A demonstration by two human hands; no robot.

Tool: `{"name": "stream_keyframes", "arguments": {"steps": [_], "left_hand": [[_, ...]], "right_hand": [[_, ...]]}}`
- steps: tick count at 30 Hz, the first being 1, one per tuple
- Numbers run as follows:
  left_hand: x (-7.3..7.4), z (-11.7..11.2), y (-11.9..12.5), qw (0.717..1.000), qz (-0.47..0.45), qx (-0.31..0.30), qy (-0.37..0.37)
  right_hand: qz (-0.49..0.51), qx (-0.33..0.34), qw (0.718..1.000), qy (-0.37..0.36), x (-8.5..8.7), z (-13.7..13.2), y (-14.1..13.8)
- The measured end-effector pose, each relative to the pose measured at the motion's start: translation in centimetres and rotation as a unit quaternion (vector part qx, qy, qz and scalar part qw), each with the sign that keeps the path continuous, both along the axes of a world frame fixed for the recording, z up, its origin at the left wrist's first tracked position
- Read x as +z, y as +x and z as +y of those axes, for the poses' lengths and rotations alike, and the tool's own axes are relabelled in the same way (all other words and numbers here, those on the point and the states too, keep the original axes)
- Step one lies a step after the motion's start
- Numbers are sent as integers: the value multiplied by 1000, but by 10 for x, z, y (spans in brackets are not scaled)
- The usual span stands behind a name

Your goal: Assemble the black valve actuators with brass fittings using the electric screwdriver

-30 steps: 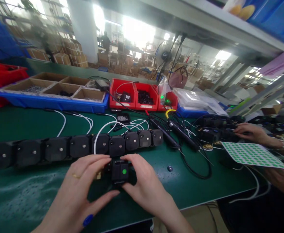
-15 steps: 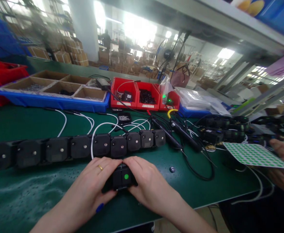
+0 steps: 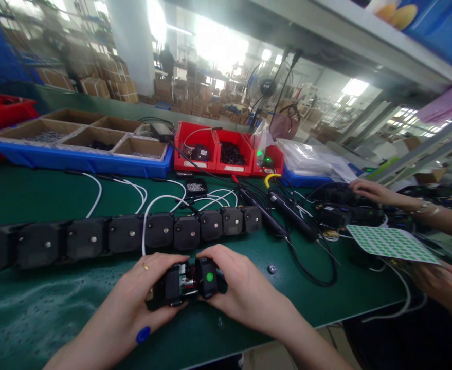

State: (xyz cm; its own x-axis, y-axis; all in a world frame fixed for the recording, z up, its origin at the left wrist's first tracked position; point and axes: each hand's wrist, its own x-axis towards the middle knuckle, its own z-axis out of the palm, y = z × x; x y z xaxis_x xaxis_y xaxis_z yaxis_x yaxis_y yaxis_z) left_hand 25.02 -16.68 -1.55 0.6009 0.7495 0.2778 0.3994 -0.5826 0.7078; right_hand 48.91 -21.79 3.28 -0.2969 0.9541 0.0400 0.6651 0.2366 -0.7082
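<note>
Fingers of left hand (image 3: pixel 139 295) and right hand (image 3: pixel 247 293) pinch the black module (image 3: pixel 189 280), now tipped sideways, metal innards showing.

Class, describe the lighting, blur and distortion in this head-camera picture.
Head view: the back windows blow out to white glare; wide-lens distortion bows the row of black square motors; the stacked brown cardboard boxes are blurred; the small black unit with a green dot is sharp.

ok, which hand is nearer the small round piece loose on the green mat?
Right. The right hand grips the black unit just left of the round piece; the left hand holds the unit's other end, farther left.
</note>
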Motion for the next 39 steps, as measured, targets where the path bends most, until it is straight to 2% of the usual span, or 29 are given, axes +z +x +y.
{"name": "stream_keyframes", "arguments": {"steps": [9,15,25,28,33,39], "left_hand": [[4,-2,0,998,-24,60,1],[0,-4,-3,997,-20,66,-26],[-7,-5,-5,995,-23,82,-50],[-10,-4,-5,994,-23,87,-55],[-14,-5,-6,994,-30,87,-58],[-8,-5,-7,992,-37,94,-73]], "right_hand": [[45,-47,998,-3,-21,1,-3],[65,-84,994,-23,-29,-5,-7],[1,-169,986,10,-44,-15,-8],[-11,-163,986,18,-39,-18,-7],[-39,-123,989,77,-31,-22,-12],[-99,-80,992,26,-24,-8,-17]]}}
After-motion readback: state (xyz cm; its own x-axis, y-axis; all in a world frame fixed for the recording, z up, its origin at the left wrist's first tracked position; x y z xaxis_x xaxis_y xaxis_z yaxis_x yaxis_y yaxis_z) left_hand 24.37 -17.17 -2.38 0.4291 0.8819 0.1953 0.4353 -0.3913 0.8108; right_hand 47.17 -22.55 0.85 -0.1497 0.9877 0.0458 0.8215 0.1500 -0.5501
